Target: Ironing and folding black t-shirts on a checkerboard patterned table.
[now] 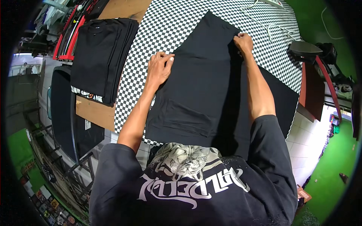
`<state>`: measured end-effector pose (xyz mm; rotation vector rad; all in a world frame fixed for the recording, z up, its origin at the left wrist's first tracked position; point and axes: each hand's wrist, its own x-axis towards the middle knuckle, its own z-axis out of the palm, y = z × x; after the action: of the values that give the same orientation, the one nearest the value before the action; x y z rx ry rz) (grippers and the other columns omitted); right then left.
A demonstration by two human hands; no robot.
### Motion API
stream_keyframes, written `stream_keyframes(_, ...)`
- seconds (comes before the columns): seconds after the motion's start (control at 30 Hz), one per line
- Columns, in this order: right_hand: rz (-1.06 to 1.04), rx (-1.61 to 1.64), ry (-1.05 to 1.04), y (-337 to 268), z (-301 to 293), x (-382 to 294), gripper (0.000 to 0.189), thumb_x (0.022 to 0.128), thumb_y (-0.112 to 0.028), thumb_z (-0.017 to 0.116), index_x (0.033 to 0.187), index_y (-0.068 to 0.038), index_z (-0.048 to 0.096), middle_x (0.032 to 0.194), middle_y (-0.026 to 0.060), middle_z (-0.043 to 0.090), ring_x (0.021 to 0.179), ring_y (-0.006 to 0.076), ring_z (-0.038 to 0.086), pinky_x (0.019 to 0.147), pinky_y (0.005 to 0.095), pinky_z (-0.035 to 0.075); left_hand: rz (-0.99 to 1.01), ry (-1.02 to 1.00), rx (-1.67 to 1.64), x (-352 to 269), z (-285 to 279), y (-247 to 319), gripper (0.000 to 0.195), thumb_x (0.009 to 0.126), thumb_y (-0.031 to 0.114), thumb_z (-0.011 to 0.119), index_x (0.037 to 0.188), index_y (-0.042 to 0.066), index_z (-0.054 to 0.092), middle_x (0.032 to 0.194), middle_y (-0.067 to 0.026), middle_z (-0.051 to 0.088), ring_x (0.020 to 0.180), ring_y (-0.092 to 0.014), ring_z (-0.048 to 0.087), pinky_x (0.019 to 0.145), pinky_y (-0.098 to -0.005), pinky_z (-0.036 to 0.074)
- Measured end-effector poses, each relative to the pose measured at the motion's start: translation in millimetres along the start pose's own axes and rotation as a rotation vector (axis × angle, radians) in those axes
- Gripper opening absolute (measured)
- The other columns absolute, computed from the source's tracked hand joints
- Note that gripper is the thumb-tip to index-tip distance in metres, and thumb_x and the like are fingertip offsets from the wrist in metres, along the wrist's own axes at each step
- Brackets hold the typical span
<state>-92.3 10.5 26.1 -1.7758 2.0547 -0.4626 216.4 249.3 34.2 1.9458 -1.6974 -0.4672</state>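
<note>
A black T-shirt [198,76] lies spread and partly folded in front of me, its near edge close to my body. Toward its near end, a folded sleeve-like layer [186,118] shows as a raised outline. My left hand [160,67] is at the shirt's left edge, thumb and index finger pinching the fabric there. Farther out on the right, my right hand [244,43] grips the shirt's edge in a closed fist. A dark shadow from the right arm falls along the cloth. More black fabric [278,93] spreads out to the right beneath my forearm.
A black-and-white checkered cloth [152,31] covers the table. At left, a stack of folded black T-shirts [94,56] rests on bare wood [94,111]. A white cable [254,14] runs across the far right. A dark flat-topped device [305,49] stands by the right edge.
</note>
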Motion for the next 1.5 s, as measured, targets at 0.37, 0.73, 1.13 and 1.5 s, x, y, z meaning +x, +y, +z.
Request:
stream_keyframes(0.37,-0.899,0.200,-0.391,-12,-74,-255,0.028,0.074,-0.006,0.070,0.102,-0.009,0.069,0.127,0.0092,0.062,0.132,0.0295,0.050,0.116,0.0559,0.024,-0.095,-0.098,-0.196,20,-2,-19,0.073,0.104,0.060,0.034,0.114,0.000,0.074,0.111,-0.0258,0.070,0.100,-0.037,0.066,0.095,-0.0425,0.048)
stream_keyframes(0.73,-0.305,0.028,0.213,243,-165,-248,0.047,0.075,0.011,0.058,0.120,-0.004,0.061,0.121,0.0181,0.063,0.116,0.0389,0.060,0.101,0.0428,0.047,-0.181,0.005,0.224,-13,18,68,0.052,0.090,0.059,0.060,0.103,0.011,0.079,0.112,-0.0166,0.068,0.110,-0.035,0.061,0.098,-0.0507,0.041)
stream_keyframes(1.13,-0.506,-0.590,0.229,379,-222,-114,0.079,0.068,0.002,0.074,0.140,-0.016,0.048,0.140,0.0143,0.053,0.129,0.0326,0.051,0.111,0.0597,0.031,-0.228,0.307,0.017,-14,32,72,0.032,0.097,0.033,0.054,0.103,0.003,0.065,0.077,-0.0145,0.070,0.076,-0.036,0.068,0.070,-0.0420,0.050)
stream_keyframes(1.5,-0.507,-0.399,0.090,401,-280,-219,0.032,0.069,-0.018,0.078,0.097,-0.009,0.064,0.098,0.0068,0.064,0.107,0.0271,0.058,0.101,0.0441,0.037,-0.253,0.222,-0.143,-115,-34,24,0.023,0.097,0.021,0.063,0.092,-0.001,0.066,0.074,-0.0009,0.056,0.070,-0.009,0.049,0.064,-0.0265,0.040)
